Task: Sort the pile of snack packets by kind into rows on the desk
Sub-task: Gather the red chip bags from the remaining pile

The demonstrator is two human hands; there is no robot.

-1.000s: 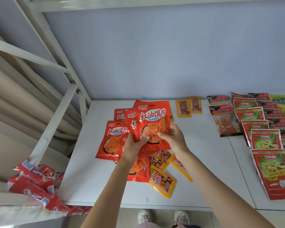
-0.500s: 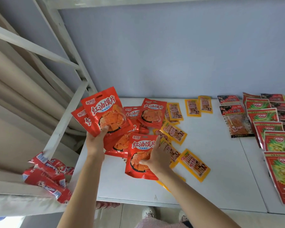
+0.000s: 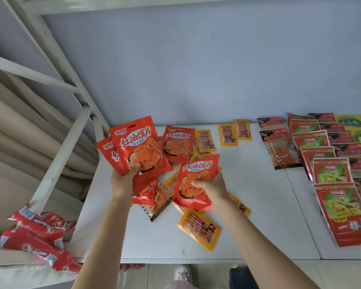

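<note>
My left hand (image 3: 123,180) holds a fan of red packets (image 3: 141,147) up off the white surface (image 3: 258,205), with my thumb on the front and my fingers curled behind. At least two packets are in that fan, one tucked behind the other. My right hand (image 3: 212,187) grips one more red packet (image 3: 194,180) by its right side, fingers curled round the edge, and it is tilted just above the pile (image 3: 167,197). The pile sits in the middle of the surface, under and between my hands, a mix of red packets and small yellow packets (image 3: 199,228). Another red packet (image 3: 178,146) lies at 12 o'clock from the pile, near the wall. Two yellow packets (image 3: 234,133) lie side by side at 1 o'clock. Far over at 3 o'clock there are tidy rows of red and green packets (image 3: 331,170), with dark red ones next to them. At 8 o'clock, off the surface, some red wrappers (image 3: 38,240) lie on a ledge.
</note>
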